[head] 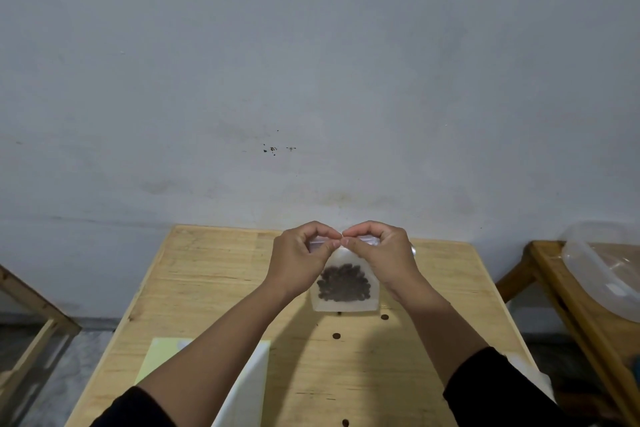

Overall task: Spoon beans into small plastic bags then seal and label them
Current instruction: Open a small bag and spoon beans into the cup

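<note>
Dark brown beans [343,282] in a translucent white plastic bag [343,302], pale yellow paper sheet [160,354], light streaky-grained wooden table [207,274].

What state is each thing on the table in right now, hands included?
Plastic bag: upright on the table, beans inside, top edge pinched by both hands.
Beans: piled in the bag's lower half.
Left hand: pinches the bag's top edge.
Right hand: pinches the bag's top edge.
Loose beans: scattered on the wooden table.
Yellow sheet: lying flat.
</note>
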Demonstrator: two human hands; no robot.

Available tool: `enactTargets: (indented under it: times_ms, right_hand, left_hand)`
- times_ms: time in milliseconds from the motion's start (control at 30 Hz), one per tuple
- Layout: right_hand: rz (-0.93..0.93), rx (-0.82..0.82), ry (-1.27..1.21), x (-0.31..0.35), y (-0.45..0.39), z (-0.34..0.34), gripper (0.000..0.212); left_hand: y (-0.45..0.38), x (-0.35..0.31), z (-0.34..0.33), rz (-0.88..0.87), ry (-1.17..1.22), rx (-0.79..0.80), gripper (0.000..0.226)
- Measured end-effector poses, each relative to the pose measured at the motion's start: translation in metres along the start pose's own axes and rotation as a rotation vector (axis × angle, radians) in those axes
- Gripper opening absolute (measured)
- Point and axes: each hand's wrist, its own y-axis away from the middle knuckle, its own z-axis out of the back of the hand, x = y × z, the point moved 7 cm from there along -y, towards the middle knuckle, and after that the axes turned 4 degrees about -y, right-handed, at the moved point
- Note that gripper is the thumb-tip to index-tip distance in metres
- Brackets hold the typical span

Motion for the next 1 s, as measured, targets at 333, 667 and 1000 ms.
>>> enactTargets:
  times_ms: [333,667,1000]
  right_hand:
    - [-0.122,0.040,-0.082,-0.041,0.015,-0.012,0.018]
    - [-0.439,-0.084,0.000,-0.151,0.086,-0.044,0.013]
    - [-0.391,0.032,0.407,-0.189,0.116,-0.058,0.010]
  left_hand:
    - [-0.005,0.038,0.021,0.165,0.040,-0.080,0.006]
    - [0.089,0.143,-0.002,0.402,-0.251,0.078,0.032]
    - [0.137,0.172,-0.024,0.387,-0.447,0.099,0.035]
